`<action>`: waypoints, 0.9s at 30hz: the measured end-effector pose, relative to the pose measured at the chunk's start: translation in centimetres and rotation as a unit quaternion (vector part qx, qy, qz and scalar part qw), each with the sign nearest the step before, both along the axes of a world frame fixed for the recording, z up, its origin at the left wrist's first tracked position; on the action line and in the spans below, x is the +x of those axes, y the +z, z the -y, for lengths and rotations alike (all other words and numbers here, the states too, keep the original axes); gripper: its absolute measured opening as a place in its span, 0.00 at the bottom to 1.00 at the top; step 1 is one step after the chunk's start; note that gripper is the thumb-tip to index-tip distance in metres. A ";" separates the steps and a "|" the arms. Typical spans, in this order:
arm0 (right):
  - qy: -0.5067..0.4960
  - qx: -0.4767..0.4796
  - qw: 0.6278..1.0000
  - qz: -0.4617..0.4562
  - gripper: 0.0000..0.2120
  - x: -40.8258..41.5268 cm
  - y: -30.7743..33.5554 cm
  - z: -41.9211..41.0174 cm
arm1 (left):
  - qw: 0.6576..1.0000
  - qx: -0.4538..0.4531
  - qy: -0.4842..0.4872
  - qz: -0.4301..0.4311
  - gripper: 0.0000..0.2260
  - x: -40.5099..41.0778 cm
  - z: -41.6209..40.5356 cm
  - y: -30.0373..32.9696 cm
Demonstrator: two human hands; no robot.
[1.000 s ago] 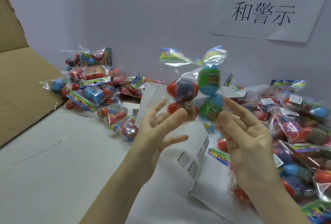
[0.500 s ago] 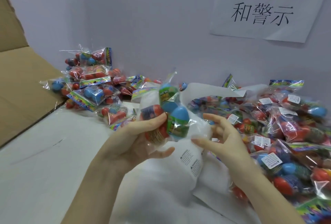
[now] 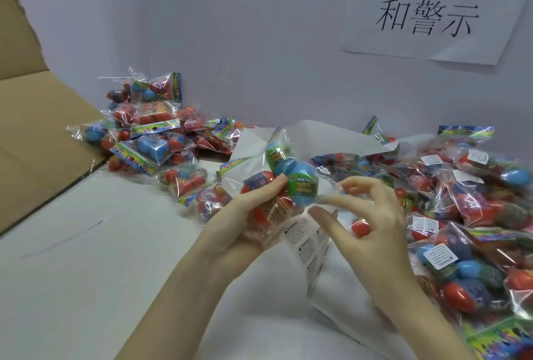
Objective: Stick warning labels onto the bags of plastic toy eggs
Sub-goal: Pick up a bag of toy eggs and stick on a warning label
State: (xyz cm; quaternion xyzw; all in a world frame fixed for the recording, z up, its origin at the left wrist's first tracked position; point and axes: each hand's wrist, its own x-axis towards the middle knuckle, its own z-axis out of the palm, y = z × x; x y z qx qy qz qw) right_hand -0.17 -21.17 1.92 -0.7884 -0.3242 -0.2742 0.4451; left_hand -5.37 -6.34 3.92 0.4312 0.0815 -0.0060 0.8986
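My left hand [image 3: 245,227] grips a clear bag of toy eggs [image 3: 288,184], red and blue ones with green wrappers, held just above the table. My right hand [image 3: 372,221] is beside it with thumb and forefinger pinching the clear plastic at the bag's right edge. Under both hands lies a white backing sheet with warning labels [image 3: 302,241], printed in black. A pile of bags without visible labels [image 3: 153,140] sits at the back left. A pile of bags with white warning labels [image 3: 467,215] fills the right side.
A brown cardboard box flap [image 3: 37,129] rises at the left. A paper sign with black characters [image 3: 427,11] hangs on the back wall. The white table surface [image 3: 86,273] stretches across the near left. Crumpled white backing paper [image 3: 317,135] lies behind the held bag.
The bag came down from in front of the wall to just above the table. My left hand closed round it, and my right hand moved to pinch its right edge.
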 end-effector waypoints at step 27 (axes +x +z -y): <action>-0.010 -0.162 0.964 0.210 0.08 0.3 -0.6 0.1 | 0.999 -0.008 -0.037 0.016 0.07 -0.4 -0.2 0.6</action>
